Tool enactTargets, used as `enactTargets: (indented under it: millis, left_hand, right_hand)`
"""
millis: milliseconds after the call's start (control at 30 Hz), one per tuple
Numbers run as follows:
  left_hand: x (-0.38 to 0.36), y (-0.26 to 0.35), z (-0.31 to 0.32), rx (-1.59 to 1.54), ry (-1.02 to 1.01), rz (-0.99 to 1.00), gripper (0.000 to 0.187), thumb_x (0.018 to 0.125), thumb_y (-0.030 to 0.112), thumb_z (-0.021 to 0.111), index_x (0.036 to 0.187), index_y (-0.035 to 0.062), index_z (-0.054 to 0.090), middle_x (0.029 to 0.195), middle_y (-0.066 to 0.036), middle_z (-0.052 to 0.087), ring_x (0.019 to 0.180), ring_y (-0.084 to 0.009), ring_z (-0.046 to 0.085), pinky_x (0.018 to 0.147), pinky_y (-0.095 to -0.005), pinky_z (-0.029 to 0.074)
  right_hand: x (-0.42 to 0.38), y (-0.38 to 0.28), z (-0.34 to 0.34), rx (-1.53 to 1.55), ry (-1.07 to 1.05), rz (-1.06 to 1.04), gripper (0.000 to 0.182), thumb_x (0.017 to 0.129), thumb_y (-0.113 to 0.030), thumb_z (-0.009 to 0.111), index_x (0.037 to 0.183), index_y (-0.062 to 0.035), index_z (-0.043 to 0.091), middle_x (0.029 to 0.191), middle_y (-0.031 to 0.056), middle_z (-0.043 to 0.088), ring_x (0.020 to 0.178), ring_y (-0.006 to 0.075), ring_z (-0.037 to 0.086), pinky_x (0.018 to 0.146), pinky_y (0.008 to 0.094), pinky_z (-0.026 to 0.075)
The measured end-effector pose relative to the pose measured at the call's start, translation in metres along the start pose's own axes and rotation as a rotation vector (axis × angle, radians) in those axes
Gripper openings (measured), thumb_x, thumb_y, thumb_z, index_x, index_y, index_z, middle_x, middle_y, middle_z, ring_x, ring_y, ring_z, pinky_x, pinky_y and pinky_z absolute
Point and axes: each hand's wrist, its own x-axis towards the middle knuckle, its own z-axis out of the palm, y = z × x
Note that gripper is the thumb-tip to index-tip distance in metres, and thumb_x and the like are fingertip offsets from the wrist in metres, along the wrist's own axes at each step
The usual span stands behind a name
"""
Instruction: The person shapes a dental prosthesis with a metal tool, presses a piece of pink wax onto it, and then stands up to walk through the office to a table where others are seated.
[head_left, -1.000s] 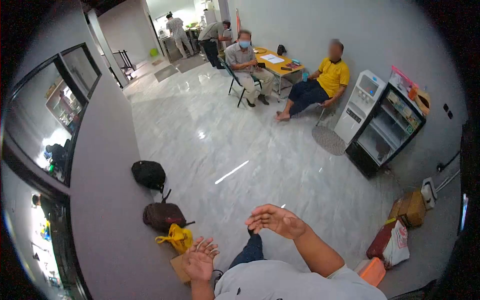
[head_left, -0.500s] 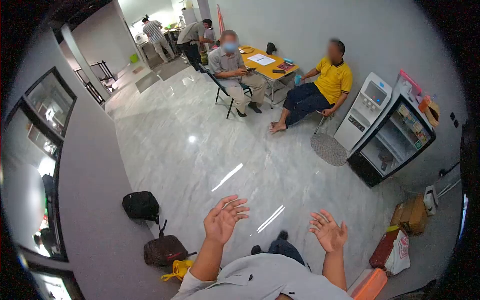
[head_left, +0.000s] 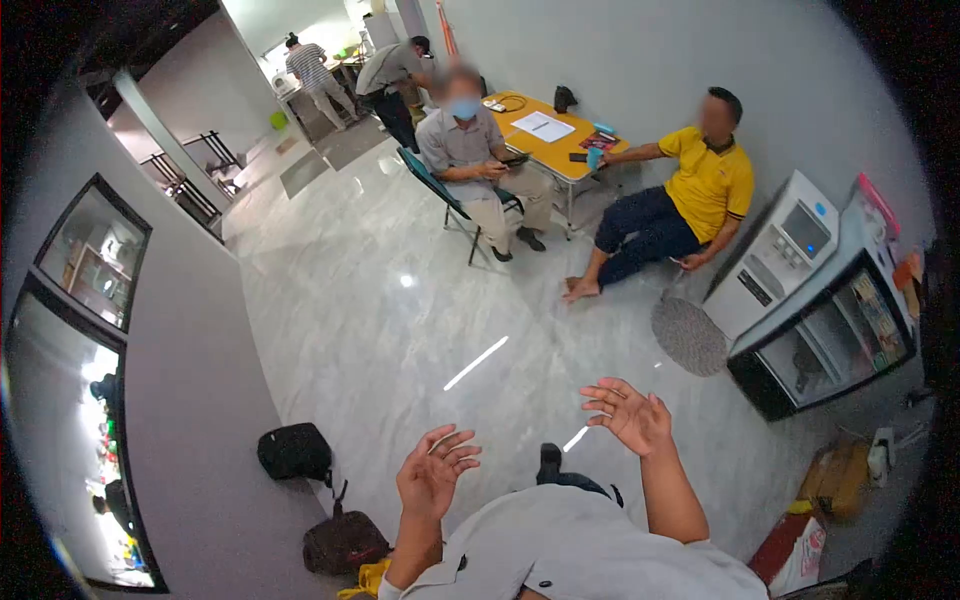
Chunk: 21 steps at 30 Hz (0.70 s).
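Both hands were raised and empty, fingers spread: the left hand (head_left: pixel 434 474) and the right hand (head_left: pixel 627 412) hung apart over the marble floor (head_left: pixel 400 300), touching nothing. A black bag (head_left: pixel 293 451) and a brown bag (head_left: pixel 344 541) lay by the wall to the left; two people sat beside an orange table (head_left: pixel 553 135) well beyond

Stuff on the orange table (head_left: pixel 555 140) is too tiny to make out. Right of the table, the glass-door fridge (head_left: pixel 835 345) runs into the dark lens edge. Way below-left of it, the yellow bag (head_left: pixel 362 581) gets chopped by the bottom edge, and so does the red-and-white sack (head_left: pixel 800 560).
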Motion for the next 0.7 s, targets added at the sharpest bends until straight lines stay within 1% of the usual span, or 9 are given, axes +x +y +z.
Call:
enactTargets:
  millis: [33, 167, 233, 367, 433, 467, 533, 567, 700]
  left_hand:
    - [0.01, 0.008, 0.002, 0.026, 0.061, 0.039, 0.058, 0.099, 0.039, 0.047, 0.138, -0.0044, 0.051, 0.13, -0.029, 0.062, 0.114, -0.0425, 0.064, 0.097, -0.0506, 0.052]
    - [0.047, 0.018, -0.007, -0.04, 0.17, 0.131, 0.057, 0.099, 0.039, 0.048, 0.137, -0.0043, 0.051, 0.131, -0.031, 0.06, 0.113, -0.0442, 0.064, 0.096, -0.0518, 0.052]
    - [0.061, 0.016, -0.006, -0.107, 0.076, 0.195, 0.063, 0.098, 0.042, 0.049, 0.14, -0.0042, 0.049, 0.136, -0.033, 0.055, 0.117, -0.0461, 0.061, 0.098, -0.0542, 0.051]
    - [0.102, 0.021, -0.002, -0.186, 0.061, 0.157, 0.071, 0.097, 0.048, 0.051, 0.146, -0.0035, 0.043, 0.143, -0.035, 0.047, 0.124, -0.0485, 0.055, 0.101, -0.0571, 0.049]
    - [0.126, 0.031, 0.002, -0.213, -0.051, 0.136, 0.08, 0.096, 0.053, 0.051, 0.152, -0.0022, 0.036, 0.149, -0.035, 0.041, 0.132, -0.0499, 0.048, 0.104, -0.0596, 0.045]
    - [0.138, 0.036, 0.001, -0.225, -0.035, 0.132, 0.08, 0.096, 0.053, 0.051, 0.152, -0.0022, 0.036, 0.149, -0.035, 0.041, 0.132, -0.0499, 0.048, 0.104, -0.0596, 0.045]
    - [0.165, 0.048, 0.0, -0.281, -0.144, 0.105, 0.084, 0.096, 0.055, 0.05, 0.155, -0.001, 0.031, 0.153, -0.035, 0.035, 0.137, -0.0515, 0.043, 0.107, -0.0619, 0.042]
    - [0.178, 0.055, 0.001, -0.304, -0.127, 0.115, 0.084, 0.096, 0.055, 0.05, 0.155, -0.001, 0.031, 0.153, -0.035, 0.035, 0.137, -0.0515, 0.043, 0.107, -0.0619, 0.042]
    - [0.22, 0.077, 0.005, -0.312, -0.274, 0.076, 0.087, 0.096, 0.056, 0.049, 0.158, -0.0005, 0.025, 0.157, -0.036, 0.029, 0.142, -0.0525, 0.036, 0.11, -0.0635, 0.037]
  right_hand:
    - [0.026, -0.006, -0.004, -0.03, -0.054, 0.034, 0.089, 0.092, -0.064, 0.055, 0.149, 0.0022, 0.039, 0.153, 0.0338, 0.038, 0.132, 0.0385, 0.051, 0.105, 0.0508, 0.044]
    - [0.114, -0.017, -0.003, -0.003, -0.122, 0.096, 0.089, 0.093, -0.063, 0.054, 0.151, 0.0008, 0.036, 0.154, 0.0332, 0.036, 0.134, 0.0373, 0.049, 0.106, 0.0503, 0.043]
    - [0.142, -0.02, 0.006, -0.068, -0.22, 0.115, 0.096, 0.09, -0.069, 0.052, 0.155, -0.0017, 0.032, 0.159, 0.0314, 0.03, 0.137, 0.0373, 0.046, 0.108, 0.0514, 0.04]
    - [0.176, -0.015, 0.014, -0.011, -0.208, 0.134, 0.107, 0.085, -0.078, 0.05, 0.158, -0.0041, 0.026, 0.164, 0.0283, 0.02, 0.142, 0.0404, 0.04, 0.113, 0.0551, 0.035]
    - [0.185, -0.009, 0.017, 0.055, -0.134, 0.125, 0.116, 0.08, -0.085, 0.047, 0.16, -0.0049, 0.021, 0.167, 0.0257, 0.012, 0.147, 0.0444, 0.031, 0.116, 0.0583, 0.029]
    - [0.189, -0.006, 0.018, 0.057, -0.125, 0.143, 0.116, 0.08, -0.085, 0.047, 0.16, -0.0049, 0.021, 0.167, 0.0257, 0.012, 0.147, 0.0444, 0.031, 0.116, 0.0583, 0.029]
    - [0.199, -0.004, 0.02, 0.092, -0.068, 0.1, 0.119, 0.079, -0.085, 0.049, 0.161, -0.0056, 0.018, 0.168, 0.0245, 0.007, 0.15, 0.047, 0.024, 0.117, 0.0617, 0.025]
    - [0.204, -0.006, 0.023, 0.083, -0.065, 0.129, 0.119, 0.079, -0.085, 0.049, 0.161, -0.0056, 0.018, 0.168, 0.0245, 0.007, 0.15, 0.047, 0.024, 0.117, 0.0617, 0.025]
    - [0.222, -0.011, 0.031, 0.105, -0.004, 0.072, 0.12, 0.078, -0.084, 0.053, 0.162, -0.0068, 0.015, 0.169, 0.0241, 0.004, 0.151, 0.048, 0.019, 0.117, 0.0651, 0.023]
